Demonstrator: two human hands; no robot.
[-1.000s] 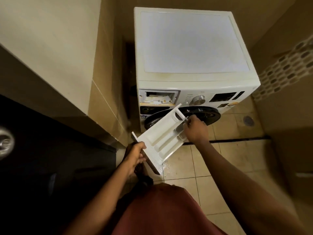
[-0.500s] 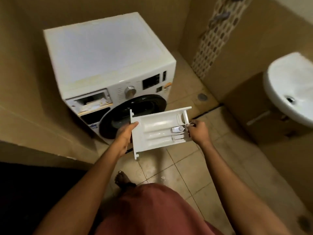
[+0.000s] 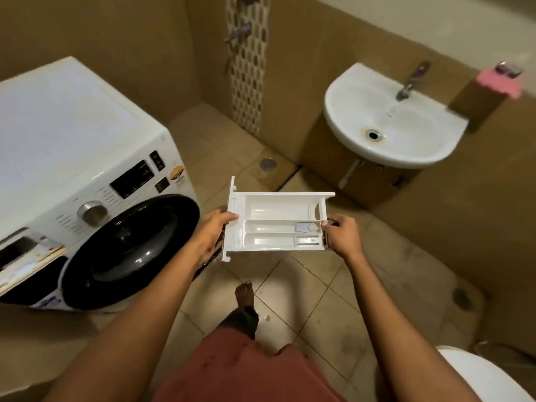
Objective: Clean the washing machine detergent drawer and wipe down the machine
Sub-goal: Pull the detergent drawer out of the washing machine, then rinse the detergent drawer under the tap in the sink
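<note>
Both hands hold the drawer [image 3: 275, 216] level in the air between them. Left hand [image 3: 213, 235] grips its wide front panel, thumb over the rim and fingers underneath. Right hand [image 3: 343, 236] pinches the opposite end wall with curled fingers.

Below the hands lies a floor [image 3: 307, 300] of beige square tiles set diagonally, with damp patches and one bare foot [image 3: 245, 294] on it. Tan tiled walls close the small room.

Left of the left hand stands one washer [image 3: 72, 134], white and boxy, with a round dark glossy door [image 3: 130, 250], one metal knob [image 3: 92, 213] and an open slot [image 3: 26, 250] at its far left. Beyond the right hand hangs one white rounded sink [image 3: 385, 146] with one metal tap [image 3: 412, 79]. One round drain [image 3: 266, 163] sits in the floor beyond the drawer.

White moulded plastic, the drawer shows three open compartments, one wide and two narrow, and one pale blue cap [image 3: 306, 226] near the right hand.
</note>
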